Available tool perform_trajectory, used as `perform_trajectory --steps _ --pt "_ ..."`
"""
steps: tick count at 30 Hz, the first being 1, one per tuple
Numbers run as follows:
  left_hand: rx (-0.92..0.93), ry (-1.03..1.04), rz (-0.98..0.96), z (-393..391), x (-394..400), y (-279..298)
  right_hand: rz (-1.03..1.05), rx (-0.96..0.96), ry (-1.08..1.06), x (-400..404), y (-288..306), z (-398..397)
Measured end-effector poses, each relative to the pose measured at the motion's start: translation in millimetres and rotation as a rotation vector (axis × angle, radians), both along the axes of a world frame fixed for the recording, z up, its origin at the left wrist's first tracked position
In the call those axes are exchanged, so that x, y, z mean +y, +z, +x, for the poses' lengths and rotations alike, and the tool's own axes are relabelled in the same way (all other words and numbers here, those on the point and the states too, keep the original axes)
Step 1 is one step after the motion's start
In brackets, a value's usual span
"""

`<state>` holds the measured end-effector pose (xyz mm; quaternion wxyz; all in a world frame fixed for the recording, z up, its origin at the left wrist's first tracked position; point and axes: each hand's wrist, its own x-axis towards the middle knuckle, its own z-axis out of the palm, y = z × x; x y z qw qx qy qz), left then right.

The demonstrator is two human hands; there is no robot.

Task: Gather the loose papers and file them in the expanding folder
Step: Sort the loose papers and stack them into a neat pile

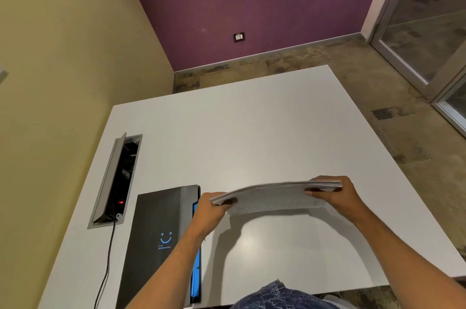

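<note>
A stack of white papers [273,196] hangs above the white table [252,119], bowed upward in the middle. My left hand [213,210] grips its left end and my right hand [332,192] grips its right end. The expanding folder [156,228] lies flat on the table to the left of my left hand. It is dark grey with a blue smiley print and blue edges along its right side. My left forearm crosses over its lower right part.
An open cable box [116,180] is set into the table at the left, with a red light inside and a black cable [107,266] running toward the near edge. Yellow wall at left, purple wall behind, glass door at right.
</note>
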<state>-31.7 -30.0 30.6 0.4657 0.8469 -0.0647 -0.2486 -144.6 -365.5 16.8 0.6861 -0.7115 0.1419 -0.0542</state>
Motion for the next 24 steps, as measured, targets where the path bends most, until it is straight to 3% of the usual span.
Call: perform_trajectory --steps 6,13,17,21,24 --pt "0.005 -0.137 0.079 -9 2 -16 0.034 0.097 0.084 -5 -28 -14" --pt "0.092 0.036 -0.003 -1 -9 -12 0.106 0.175 -0.11 3 -16 -2" --pt "0.197 0.137 -0.147 2 -16 -9 0.204 0.211 -0.272 9 -21 1" --pt "0.435 0.211 -0.323 5 -10 -12 0.362 0.264 -0.381 17 -32 -3" --pt "0.592 0.304 -0.596 2 -7 -15 0.491 0.248 -0.461 29 -38 -5"
